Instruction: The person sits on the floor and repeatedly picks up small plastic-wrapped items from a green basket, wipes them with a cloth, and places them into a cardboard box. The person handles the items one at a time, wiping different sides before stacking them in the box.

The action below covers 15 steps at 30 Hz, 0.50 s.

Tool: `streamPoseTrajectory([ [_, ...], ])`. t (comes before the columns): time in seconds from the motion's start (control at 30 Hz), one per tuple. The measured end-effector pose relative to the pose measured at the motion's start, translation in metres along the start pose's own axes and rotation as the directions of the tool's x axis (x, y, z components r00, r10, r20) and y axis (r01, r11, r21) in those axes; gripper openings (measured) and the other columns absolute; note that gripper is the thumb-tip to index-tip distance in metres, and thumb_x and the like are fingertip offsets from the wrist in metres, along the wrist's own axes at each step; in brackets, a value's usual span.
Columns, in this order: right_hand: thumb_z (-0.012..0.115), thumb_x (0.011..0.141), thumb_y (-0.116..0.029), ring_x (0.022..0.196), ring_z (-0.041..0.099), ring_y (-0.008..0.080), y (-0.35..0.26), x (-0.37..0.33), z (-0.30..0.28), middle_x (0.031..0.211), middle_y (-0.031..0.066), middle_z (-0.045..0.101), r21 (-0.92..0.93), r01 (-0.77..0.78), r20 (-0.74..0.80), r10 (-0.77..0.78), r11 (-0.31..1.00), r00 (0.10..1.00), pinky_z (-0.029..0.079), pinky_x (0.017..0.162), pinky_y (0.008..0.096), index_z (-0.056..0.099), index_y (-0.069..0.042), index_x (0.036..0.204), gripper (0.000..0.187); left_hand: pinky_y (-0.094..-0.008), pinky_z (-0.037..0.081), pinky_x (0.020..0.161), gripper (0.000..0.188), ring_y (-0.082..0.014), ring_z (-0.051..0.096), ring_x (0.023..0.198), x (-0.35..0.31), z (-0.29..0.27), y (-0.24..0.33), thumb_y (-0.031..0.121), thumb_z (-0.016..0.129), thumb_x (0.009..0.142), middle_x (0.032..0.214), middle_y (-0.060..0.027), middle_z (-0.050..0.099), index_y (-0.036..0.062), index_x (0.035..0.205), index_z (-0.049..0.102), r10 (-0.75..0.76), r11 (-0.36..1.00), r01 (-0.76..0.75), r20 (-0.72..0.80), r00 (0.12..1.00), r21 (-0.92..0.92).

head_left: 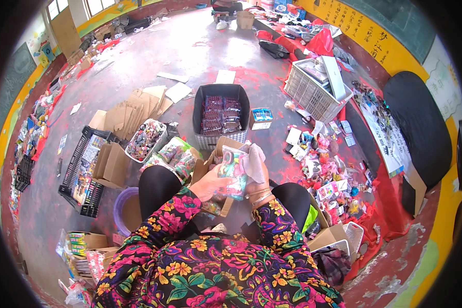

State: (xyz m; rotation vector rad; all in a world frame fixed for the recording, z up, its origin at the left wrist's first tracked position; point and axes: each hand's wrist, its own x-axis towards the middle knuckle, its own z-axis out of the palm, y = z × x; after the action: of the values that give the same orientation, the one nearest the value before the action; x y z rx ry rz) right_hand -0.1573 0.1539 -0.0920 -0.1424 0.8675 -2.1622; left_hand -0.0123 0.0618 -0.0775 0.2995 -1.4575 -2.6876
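My left hand point(209, 185) grips the left side of a clear plastic packet point(233, 173) with pink, green and bluish contents. In my right hand point(260, 189), a pale grey cloth point(253, 163) is bunched against the packet's right edge; it hides most of the fingers. The packet is held up over an open cardboard box point(200, 169) between my knees. Just left of that box lie clear bags of colourful small items point(178, 156).
Ahead stands a dark bin point(199, 110) holding dark red packets, beside a small blue-topped carton point(262, 119). A black crate point(69, 187), a cardboard box point(112, 165) and a purple basin point(119, 210) stand left. Mixed small goods point(323, 174) and a white crate point(313, 95) lie right.
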Motion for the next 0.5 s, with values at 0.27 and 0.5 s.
streamPoseTrajectory([
  [0.27, 0.057, 0.088, -0.038, 0.094, 0.060, 0.0219, -0.041, -0.011, -0.003, 0.103, 0.0070, 0.062, 0.203, 0.109, -0.011, -0.109, 0.973, 0.994, 0.048, 0.084, 0.0359, 0.053, -0.003, 0.113, 0.043, -0.0363, 0.054, 0.076, 0.043, -0.0192, 0.064, 0.091, -0.008, -0.007, 0.014, 0.007, 0.061, 0.083, 0.108, -0.0072, 0.061, 0.0079, 0.123, 0.045, -0.062, 0.979, 0.039, -0.109, 0.992, -0.200],
  [0.5, 0.052, 0.091, -0.029, 0.099, 0.058, 0.0230, -0.034, -0.007, -0.014, 0.107, 0.0100, 0.060, 0.166, 0.056, 0.092, -0.072, 0.985, 0.993, 0.047, 0.087, 0.0367, 0.052, -0.002, 0.115, 0.036, -0.0353, 0.052, 0.080, 0.041, -0.0200, 0.063, 0.092, -0.019, -0.013, 0.034, 0.003, 0.058, 0.084, 0.106, -0.0091, 0.060, 0.0047, 0.123, 0.045, 0.022, 0.936, -0.065, -0.126, 0.992, -0.346],
])
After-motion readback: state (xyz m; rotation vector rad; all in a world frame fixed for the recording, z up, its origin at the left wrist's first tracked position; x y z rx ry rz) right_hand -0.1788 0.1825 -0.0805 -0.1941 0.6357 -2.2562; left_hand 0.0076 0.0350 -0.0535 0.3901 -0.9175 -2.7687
